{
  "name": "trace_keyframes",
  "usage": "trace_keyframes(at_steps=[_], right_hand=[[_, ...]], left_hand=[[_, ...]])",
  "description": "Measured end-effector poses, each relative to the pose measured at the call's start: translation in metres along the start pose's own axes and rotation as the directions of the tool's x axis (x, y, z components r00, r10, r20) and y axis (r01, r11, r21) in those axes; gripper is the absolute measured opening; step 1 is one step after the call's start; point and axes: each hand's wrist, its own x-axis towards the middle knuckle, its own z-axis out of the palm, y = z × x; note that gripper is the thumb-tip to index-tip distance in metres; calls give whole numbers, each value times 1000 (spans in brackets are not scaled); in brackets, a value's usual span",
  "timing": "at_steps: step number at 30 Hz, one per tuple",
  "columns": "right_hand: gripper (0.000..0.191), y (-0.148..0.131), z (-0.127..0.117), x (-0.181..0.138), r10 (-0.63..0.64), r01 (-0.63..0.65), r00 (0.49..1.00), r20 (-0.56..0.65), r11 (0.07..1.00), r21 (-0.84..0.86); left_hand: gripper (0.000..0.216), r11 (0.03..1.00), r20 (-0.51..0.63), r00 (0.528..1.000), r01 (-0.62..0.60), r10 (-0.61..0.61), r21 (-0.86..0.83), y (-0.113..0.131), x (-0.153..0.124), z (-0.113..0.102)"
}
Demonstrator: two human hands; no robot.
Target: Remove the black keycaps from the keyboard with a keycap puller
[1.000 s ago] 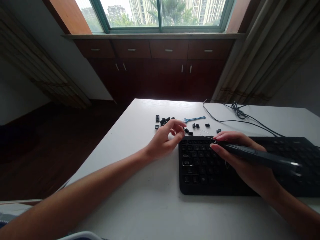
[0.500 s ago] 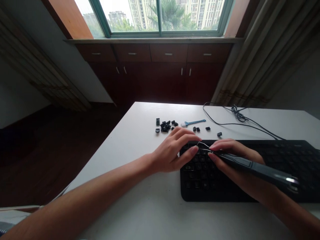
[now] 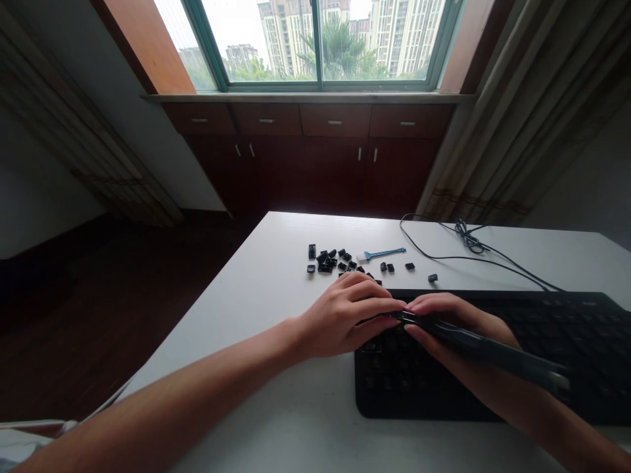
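Observation:
A black keyboard (image 3: 566, 341) lies on the white table (image 3: 296, 394) at the right. My right hand (image 3: 453, 328) is closed round a long dark keycap puller tool (image 3: 497, 355), its tip pressed down on the keyboard's upper left keys. My left hand (image 3: 350, 315) rests at the keyboard's left end, fingers stretched flat beside the tool's tip and touching it. Several loose black keycaps (image 3: 330, 259) lie in a scatter on the table just beyond my hands.
A small blue brush (image 3: 382, 252) lies beside the keycaps. The keyboard's black cable (image 3: 468, 240) loops over the far right of the table. Dark wooden cabinets (image 3: 320, 157) stand under a window behind the table. The table's left edge drops to a dark floor.
My left hand came back from the loose keycaps to the keyboard's left end and flattened against the tool's tip. The tool's wire loop has sunk down among the keys.

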Motion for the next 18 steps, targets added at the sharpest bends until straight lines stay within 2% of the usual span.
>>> trace_keyframes(at_steps=[6,10,14,18], right_hand=[[17,3,-5,2,87,-85,996,-13,990,108],[17,2,-5,4,133,-136,990,37,986,101],[31,1,-7,7,182,-194,980,77,960,200],[29,4,-6,5,193,-212,975,111,958,192]], left_hand=[[44,991,-32,992,120,-122,-64,-1,0,1],[34,987,-16,990,140,-141,-84,-1,0,1],[32,981,-13,987,158,-160,-112,0,0,0],[29,963,-10,975,218,-223,-159,0,1,-1]])
